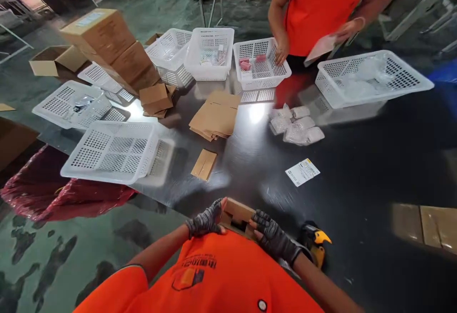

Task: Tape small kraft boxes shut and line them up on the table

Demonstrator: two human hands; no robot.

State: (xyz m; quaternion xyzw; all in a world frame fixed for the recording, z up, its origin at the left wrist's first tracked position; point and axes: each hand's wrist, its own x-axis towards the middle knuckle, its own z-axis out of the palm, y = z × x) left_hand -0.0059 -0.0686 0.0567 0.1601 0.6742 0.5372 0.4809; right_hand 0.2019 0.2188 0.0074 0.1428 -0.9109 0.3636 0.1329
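Close to my body, at the table's near edge, both hands are on a small cardboard box [240, 208]. My left hand [207, 219], in a grey fingerless glove, grips its left end. Gloved the same way, my right hand [273, 234] holds the right end, fingers over the top edge. A dark gap shows in the box's side facing me; its contents are hidden. Beside my right wrist lies a black and yellow tape dispenser [319, 240]. Beyond the box are a small flat carton [204, 164] and a printed white card [303, 172].
Flattened cartons [217, 113] and bubble-wrapped packs [297, 125] lie mid-table. White baskets [110, 153] stand on the left and along the back. Stacked boxes [107, 46] rise at the back left. Across the table, a person in an orange shirt [324, 13] reaches into a basket [262, 82].
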